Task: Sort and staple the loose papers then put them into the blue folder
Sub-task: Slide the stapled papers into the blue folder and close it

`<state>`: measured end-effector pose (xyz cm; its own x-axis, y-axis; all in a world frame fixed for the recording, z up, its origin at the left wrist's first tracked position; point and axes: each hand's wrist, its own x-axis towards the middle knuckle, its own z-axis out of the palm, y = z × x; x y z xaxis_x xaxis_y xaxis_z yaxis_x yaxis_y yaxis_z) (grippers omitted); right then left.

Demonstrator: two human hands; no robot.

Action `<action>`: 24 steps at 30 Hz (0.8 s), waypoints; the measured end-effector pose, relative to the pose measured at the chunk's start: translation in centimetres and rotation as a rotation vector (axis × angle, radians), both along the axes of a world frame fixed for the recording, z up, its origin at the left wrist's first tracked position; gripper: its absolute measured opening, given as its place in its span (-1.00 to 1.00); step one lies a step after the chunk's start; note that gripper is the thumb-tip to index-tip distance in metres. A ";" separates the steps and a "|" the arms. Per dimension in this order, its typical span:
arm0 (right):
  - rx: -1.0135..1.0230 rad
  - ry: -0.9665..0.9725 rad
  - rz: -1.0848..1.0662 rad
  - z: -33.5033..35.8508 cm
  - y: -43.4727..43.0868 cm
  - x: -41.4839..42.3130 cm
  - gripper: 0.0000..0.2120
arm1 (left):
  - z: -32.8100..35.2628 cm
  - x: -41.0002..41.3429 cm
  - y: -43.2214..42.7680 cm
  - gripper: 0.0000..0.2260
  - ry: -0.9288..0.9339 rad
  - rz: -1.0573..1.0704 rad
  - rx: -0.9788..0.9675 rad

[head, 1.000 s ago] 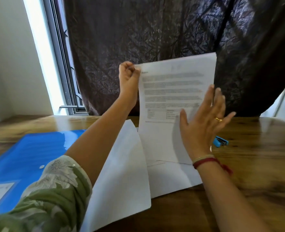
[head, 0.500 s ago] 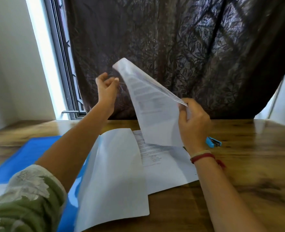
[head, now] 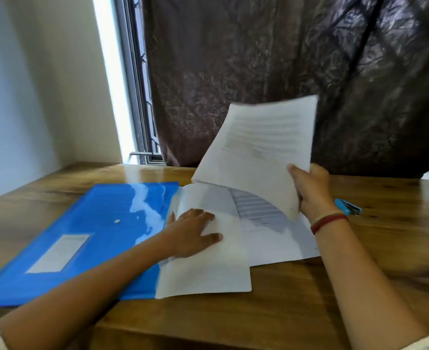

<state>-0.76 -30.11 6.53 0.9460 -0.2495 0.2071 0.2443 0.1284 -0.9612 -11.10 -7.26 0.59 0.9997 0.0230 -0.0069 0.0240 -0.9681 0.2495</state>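
Observation:
My right hand (head: 311, 190) grips a printed sheet (head: 256, 152) by its lower right edge and holds it tilted in the air above the table. My left hand (head: 193, 232) lies flat, fingers spread, on a blank white sheet (head: 208, 269) that overlaps the right edge of the blue folder (head: 82, 233). Another printed sheet (head: 266, 228) lies on the table under the raised one. A small blue stapler (head: 348, 207) sits just right of my right wrist.
The wooden table (head: 372, 248) runs to a front edge near the bottom of the view. A dark curtain (head: 284, 72) hangs behind it, with a window strip (head: 122, 97) and a white wall at the left.
My left hand let go of the raised sheet and came down flat onto the blank sheet. My right hand swung the printed sheet to the right and now holds it alone.

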 end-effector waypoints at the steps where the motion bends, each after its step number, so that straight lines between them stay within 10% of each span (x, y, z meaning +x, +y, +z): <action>1: -0.023 0.095 0.117 -0.3 0.4 -0.4 -0.84 | 0.3 -0.3 0.4 -0.55 -0.030 0.000 -0.065; 4: -0.292 0.330 0.381 -1.3 0.7 -0.9 -0.88 | 1.0 -0.2 3.2 -0.66 -0.265 0.069 0.050; 9: -0.824 0.340 0.534 -1.7 0.2 0.1 -0.80 | 0.7 -0.4 7.4 -0.21 -0.101 0.467 0.192; 16: -0.909 0.349 0.634 -0.5 -0.8 -0.4 -0.57 | 0.7 -0.8 7.8 -0.53 -0.130 0.451 0.181; 20: -0.847 0.344 0.665 -0.5 -2.1 -0.5 -0.83 | 1.7 -0.7 9.7 -0.51 -0.126 0.450 0.068; 24: -0.827 0.443 0.712 -1.8 -3.1 0.1 -0.37 | 2.3 -1.1 11.4 -0.58 -0.153 0.451 -0.065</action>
<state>-0.68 -33.23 4.72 0.8480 0.4198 -0.3235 -0.0071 -0.6014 -0.7990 -12.16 4.12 2.88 0.8796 0.4593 0.1238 0.3965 -0.8517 0.3426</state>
